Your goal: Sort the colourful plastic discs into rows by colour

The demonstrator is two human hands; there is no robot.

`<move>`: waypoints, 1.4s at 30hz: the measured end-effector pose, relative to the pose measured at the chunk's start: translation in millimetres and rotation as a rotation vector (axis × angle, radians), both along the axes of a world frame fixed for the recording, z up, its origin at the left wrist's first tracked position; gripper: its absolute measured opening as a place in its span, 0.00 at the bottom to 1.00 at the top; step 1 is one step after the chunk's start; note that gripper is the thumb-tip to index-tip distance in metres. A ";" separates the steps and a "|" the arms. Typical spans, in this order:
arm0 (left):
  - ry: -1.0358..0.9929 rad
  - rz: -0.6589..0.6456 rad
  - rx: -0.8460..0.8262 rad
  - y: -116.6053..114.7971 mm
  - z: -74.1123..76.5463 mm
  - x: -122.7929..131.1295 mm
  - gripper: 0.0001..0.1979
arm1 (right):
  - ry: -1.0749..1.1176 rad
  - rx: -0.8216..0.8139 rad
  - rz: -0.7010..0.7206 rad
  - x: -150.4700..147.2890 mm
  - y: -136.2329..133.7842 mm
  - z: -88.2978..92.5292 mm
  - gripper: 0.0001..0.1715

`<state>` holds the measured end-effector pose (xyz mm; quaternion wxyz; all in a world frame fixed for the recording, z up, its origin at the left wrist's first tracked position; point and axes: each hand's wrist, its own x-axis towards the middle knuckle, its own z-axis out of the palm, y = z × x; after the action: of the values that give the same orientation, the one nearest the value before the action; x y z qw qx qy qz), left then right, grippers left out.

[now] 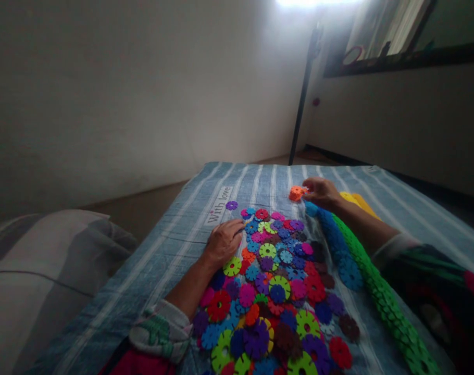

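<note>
My left hand [223, 242] lies low at the left edge of a pile of notched plastic discs [267, 250], fingers stretched out and fingertips reaching its edge. Beyond the pile, on the right, my right hand [322, 191] pinches at a small orange clump of notched discs [297, 194]; thumb and fingers meet at its right side, partly hidden. Below my right wrist lie a long green row of joined discs [381, 291] and a blue row [336, 245]. Yellow discs [358, 199] show partly behind the right forearm.
A striped blue cloth [174, 250] with printed lettering covers the surface. One purple disc [232, 205] lies apart near the lettering. A lamp stand [301, 104] rises past the far edge, near the wall. Pale fabric [57, 281] bulges at the left.
</note>
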<state>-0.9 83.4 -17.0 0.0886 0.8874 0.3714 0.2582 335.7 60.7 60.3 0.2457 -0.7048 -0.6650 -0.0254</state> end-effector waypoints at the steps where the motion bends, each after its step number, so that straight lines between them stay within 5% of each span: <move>1: -0.001 0.000 0.005 -0.4 0.5 0.0 0.16 | -0.008 0.000 -0.001 -0.4 8.4 -2.2 0.18; 9: 0.024 0.022 -0.014 -4.0 3.1 1.6 0.16 | -0.079 -0.057 -0.010 -2.8 49.1 -10.6 0.24; 23: 0.014 0.020 -0.016 -3.6 2.1 0.8 0.16 | -0.155 -0.168 -0.030 -4.4 48.7 -7.7 0.24; 33: -0.008 0.017 0.007 -1.5 -1.7 0.4 0.16 | -0.288 -0.214 0.062 -30.0 21.9 8.5 0.19; 42: 0.001 0.035 -0.015 -4.7 3.3 2.1 0.16 | -0.285 -0.463 0.317 -52.4 -14.7 -7.1 0.11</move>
<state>1.2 78.6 -13.7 0.0908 0.8802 0.3889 0.2566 283.4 46.1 53.2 -0.0159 -0.6190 -0.7823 0.0669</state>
